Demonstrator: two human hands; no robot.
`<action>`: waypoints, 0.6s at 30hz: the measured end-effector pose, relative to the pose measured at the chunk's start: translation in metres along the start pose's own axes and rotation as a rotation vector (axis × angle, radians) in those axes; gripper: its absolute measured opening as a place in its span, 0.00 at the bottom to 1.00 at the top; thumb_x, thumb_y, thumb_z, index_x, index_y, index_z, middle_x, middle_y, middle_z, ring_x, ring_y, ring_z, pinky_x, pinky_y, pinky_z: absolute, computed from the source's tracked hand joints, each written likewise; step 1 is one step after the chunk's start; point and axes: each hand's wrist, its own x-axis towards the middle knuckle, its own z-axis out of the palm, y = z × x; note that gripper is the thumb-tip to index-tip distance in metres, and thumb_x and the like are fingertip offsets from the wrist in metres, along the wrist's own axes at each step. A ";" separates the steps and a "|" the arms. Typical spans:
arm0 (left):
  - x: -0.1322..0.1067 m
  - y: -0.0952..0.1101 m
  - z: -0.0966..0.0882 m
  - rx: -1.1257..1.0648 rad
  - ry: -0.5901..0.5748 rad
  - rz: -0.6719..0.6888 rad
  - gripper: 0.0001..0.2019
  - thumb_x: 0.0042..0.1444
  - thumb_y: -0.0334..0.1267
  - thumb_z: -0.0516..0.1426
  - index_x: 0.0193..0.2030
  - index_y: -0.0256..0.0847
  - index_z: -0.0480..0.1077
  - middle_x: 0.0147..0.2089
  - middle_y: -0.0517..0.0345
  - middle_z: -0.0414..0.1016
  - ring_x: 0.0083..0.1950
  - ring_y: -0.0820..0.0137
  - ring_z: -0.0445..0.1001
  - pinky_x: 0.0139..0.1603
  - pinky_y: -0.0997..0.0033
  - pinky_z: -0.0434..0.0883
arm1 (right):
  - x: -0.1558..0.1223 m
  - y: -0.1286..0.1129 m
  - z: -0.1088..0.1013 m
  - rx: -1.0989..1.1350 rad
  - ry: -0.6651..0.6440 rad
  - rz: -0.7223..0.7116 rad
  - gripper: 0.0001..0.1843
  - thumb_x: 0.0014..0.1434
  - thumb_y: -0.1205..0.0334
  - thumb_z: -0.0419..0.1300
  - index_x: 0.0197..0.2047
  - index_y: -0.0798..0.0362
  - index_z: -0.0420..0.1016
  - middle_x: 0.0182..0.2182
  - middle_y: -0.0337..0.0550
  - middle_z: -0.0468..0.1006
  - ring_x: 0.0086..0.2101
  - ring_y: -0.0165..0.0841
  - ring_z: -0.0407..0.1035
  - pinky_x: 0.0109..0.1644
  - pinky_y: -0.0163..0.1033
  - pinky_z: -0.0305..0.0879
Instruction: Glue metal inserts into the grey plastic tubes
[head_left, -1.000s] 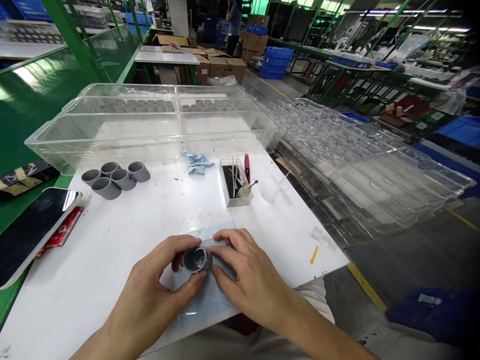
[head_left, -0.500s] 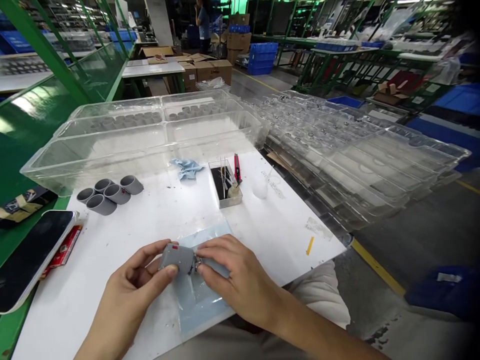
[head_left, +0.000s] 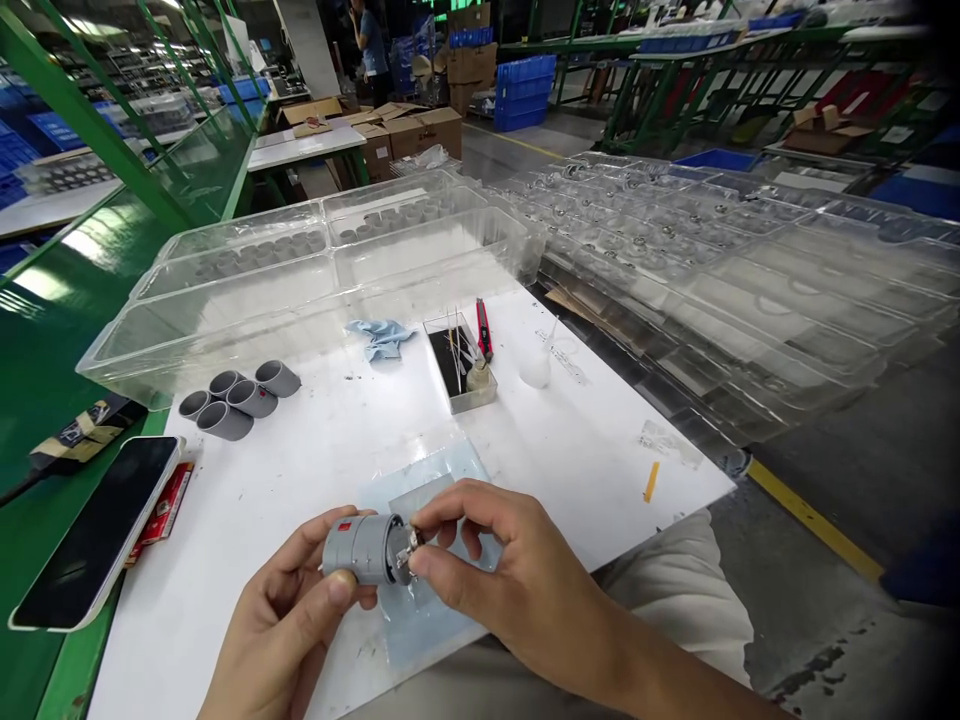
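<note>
In the head view, the left hand (head_left: 300,610) is gripping a grey cylinder (head_left: 360,547) on its side just above the near edge of the white desk (head_left: 585,450), thumb underneath and fingers curled round the barrel, with the small red mark facing up. The right hand (head_left: 495,570) is pinching a small metal part (head_left: 409,545) between thumb and forefinger at the cylinder's open right end, touching its rim. Both are being held over a pale blue sheet (head_left: 442,470) lying on the desk.

The step in hand looks like seating or adjusting that small part in the cylinder's mouth. The next move seems to be calling for a steady barrel and a fine, straight push or twist from the pinching fingers, since the part is tiny and could slip.

Four more grey cylinders (head_left: 238,395) are lying well apart on the left, in front of the clear trays (head_left: 315,270); a small clear box of tools (head_left: 459,365) is standing farther back.

Compared with half a second ago, the cylinder is sitting slightly higher and closer to the person, and the right fingers are now closing at its very end. A second ago its open mouth was facing the camera; now it is turned sideways.
</note>
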 end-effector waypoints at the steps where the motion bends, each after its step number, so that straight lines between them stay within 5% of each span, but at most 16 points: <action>1: -0.001 0.000 0.001 0.001 0.000 0.000 0.18 0.51 0.42 0.74 0.49 0.46 0.83 0.37 0.59 0.82 0.32 0.73 0.77 0.39 0.79 0.79 | 0.000 0.000 0.000 0.007 -0.002 0.018 0.07 0.60 0.59 0.69 0.43 0.46 0.83 0.38 0.34 0.81 0.38 0.30 0.70 0.41 0.36 0.66; 18: -0.011 0.008 0.016 -0.013 0.011 -0.044 0.21 0.51 0.43 0.73 0.51 0.46 0.81 0.39 0.55 0.84 0.34 0.68 0.78 0.40 0.73 0.78 | -0.006 0.003 0.003 0.041 0.137 -0.135 0.08 0.54 0.66 0.71 0.39 0.47 0.82 0.33 0.33 0.80 0.35 0.29 0.70 0.42 0.35 0.67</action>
